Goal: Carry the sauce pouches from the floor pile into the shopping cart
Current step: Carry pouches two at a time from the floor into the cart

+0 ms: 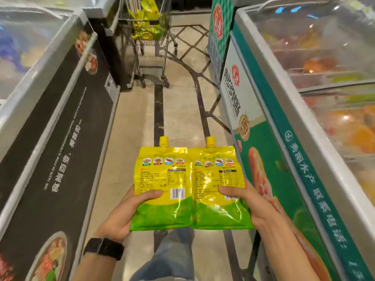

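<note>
I hold two yellow-green sauce pouches side by side, back sides up, spouts pointing away from me. My left hand point(129, 209) grips the left sauce pouch point(164, 179) at its lower left edge, thumb on top. My right hand point(243, 201) grips the right sauce pouch point(215, 179) at its right edge. Both pouches hang at waist height over the aisle floor. The wire shopping cart point(149, 40) stands at the far end of the aisle, with several yellow pouches point(146, 23) inside its basket. The floor pile is out of view.
A black chest freezer point(56, 126) lines the aisle on my left. A green and white chest freezer point(274, 126) with a glass lid lines it on my right. Beige tiled floor point(134, 122) with dark inlay lines runs between them to the cart. My leg shows below the pouches.
</note>
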The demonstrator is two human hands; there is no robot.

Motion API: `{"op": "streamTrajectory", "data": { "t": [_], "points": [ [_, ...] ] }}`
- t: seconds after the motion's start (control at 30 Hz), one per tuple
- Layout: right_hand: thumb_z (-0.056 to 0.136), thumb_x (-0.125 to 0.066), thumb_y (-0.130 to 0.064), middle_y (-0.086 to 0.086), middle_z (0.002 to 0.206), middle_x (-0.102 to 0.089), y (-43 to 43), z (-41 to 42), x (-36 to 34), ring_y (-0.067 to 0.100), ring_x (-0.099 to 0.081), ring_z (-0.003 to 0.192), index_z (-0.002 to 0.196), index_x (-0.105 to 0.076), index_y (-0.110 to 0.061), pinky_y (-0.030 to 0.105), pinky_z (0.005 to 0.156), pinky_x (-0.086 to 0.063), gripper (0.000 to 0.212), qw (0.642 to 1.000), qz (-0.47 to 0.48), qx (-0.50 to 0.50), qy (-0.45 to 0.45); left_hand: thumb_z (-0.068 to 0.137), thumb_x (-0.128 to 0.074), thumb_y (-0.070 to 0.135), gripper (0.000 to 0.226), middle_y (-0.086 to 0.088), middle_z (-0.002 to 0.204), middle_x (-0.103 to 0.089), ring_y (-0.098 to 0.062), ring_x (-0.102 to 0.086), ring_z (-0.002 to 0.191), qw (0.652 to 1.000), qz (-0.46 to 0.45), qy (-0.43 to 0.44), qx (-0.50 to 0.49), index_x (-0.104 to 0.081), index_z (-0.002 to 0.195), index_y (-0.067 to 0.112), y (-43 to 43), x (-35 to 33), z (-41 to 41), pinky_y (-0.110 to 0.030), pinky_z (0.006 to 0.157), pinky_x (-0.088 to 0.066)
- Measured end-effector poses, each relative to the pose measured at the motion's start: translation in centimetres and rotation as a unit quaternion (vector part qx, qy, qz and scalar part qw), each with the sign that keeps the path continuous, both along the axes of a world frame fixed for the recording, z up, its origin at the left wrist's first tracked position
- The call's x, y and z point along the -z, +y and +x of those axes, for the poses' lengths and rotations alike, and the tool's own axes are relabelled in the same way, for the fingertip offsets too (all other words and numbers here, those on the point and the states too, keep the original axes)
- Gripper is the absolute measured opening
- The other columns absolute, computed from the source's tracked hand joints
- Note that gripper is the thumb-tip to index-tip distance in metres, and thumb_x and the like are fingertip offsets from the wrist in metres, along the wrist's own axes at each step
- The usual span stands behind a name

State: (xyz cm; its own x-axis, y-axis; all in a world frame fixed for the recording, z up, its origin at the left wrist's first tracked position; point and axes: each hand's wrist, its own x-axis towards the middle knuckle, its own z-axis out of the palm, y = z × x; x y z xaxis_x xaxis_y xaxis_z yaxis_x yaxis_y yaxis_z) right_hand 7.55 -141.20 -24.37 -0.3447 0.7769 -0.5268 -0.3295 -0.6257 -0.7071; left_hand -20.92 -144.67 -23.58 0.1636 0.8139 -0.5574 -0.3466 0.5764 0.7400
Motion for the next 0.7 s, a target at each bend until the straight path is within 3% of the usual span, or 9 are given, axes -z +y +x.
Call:
{"op": "streamTrajectory", "data": {
  "t": [0.1,0.17,0.23,0.33,0.4,0.47,0.57,0.7],
  "points": [
    [0.069,-0.076,0.01,-0.002,0.087,-0.078,6.5,-0.4,-1.3,0.02,-0.075,0.08,0.105,-0.058,-0.031,0.05,0.081,-0.053,0.057,0.999,0.014,0.039,-0.033,0.02,-0.101,0.036,0.108,-0.014,0.112,-0.075,-0.029,-0.074,0.093,1.0,0.004,0.023,0.015,-0.065,0.118,0.013,7.9,0.8,0.0,-0.033,0.066,-0.061],
    [0.077,-0.06,0.02,-0.012,0.066,-0.074,11.2,0.0,-2.4,0.006,-0.071,0.059,0.092,-0.051,-0.032,0.044,0.073,-0.05,0.055,0.995,0.0,0.084,-0.053,0.025,-0.1,0.034,0.104,-0.014,0.116,-0.073,-0.032,-0.073,0.098,1.0,0.002,0.011,0.028,-0.065,0.121,0.015,13.0,0.8,0.4,-0.036,0.07,-0.062],
    [0.066,-0.075,0.012,-0.003,0.083,-0.077,15.7,0.7,-2.6,0.012,-0.074,0.072,0.106,-0.057,-0.029,0.048,0.081,-0.052,0.06,0.996,0.0,0.072,-0.056,0.03,-0.1,0.032,0.101,-0.015,0.119,-0.072,-0.034,-0.072,0.102,0.999,-0.005,0.003,0.036,-0.065,0.123,0.016,18.2,0.4,0.8,-0.04,0.074,-0.062],
    [0.035,-0.097,-0.016,0.009,0.116,-0.072,22.2,2.0,-0.6,0.031,-0.069,0.105,0.136,-0.05,-0.021,0.059,0.104,-0.041,0.112,0.996,-0.025,0.075,-0.038,0.033,-0.099,0.031,0.097,-0.015,0.119,-0.072,-0.034,-0.072,0.102,0.999,0.0,-0.014,0.049,-0.065,0.123,0.016,25.5,0.1,1.3,-0.039,0.074,-0.062],
    [0.039,-0.098,-0.024,0.01,0.125,-0.068,26.9,2.5,-0.2,0.034,-0.061,0.118,0.138,-0.05,-0.024,0.061,0.11,-0.033,0.11,0.995,-0.028,0.075,-0.052,0.029,-0.1,0.031,0.101,-0.014,0.116,-0.073,-0.032,-0.073,0.099,0.999,-0.004,-0.011,0.049,-0.064,0.122,0.015,30.5,-0.1,1.8,-0.036,0.07,-0.061],
    [0.045,-0.097,-0.023,0.014,0.129,-0.064,31.9,3.2,0.5,0.038,-0.06,0.119,0.135,-0.053,-0.023,0.062,0.105,-0.038,0.1,0.996,-0.022,0.069,-0.056,0.027,-0.1,0.032,0.107,-0.014,0.116,-0.073,-0.032,-0.073,0.098,0.999,-0.006,0.002,0.052,-0.062,0.125,0.015,35.5,0.3,2.4,-0.036,0.068,-0.061],
    [0.036,-0.098,-0.015,0.02,0.123,-0.066,40.0,4.0,1.3,0.043,-0.065,0.108,0.134,-0.052,-0.014,0.055,0.083,-0.055,0.107,0.997,-0.032,0.064,-0.03,0.025,-0.1,0.032,0.11,-0.016,0.115,-0.073,-0.033,-0.073,0.096,0.999,-0.016,0.001,0.043,-0.061,0.125,0.013,43.4,0.7,3.2,-0.036,0.067,-0.061],
    [0.025,-0.1,-0.02,0.019,0.116,-0.07,51.8,4.4,1.2,0.04,-0.069,0.101,0.13,-0.055,-0.012,0.052,0.078,-0.057,0.115,0.999,-0.013,0.033,-0.036,0.024,-0.101,0.032,0.11,-0.015,0.115,-0.073,-0.032,-0.074,0.095,1.0,-0.009,0.01,0.004,-0.061,0.125,0.011,53.1,1.1,4.5,-0.034,0.067,-0.061]
  ]
}}
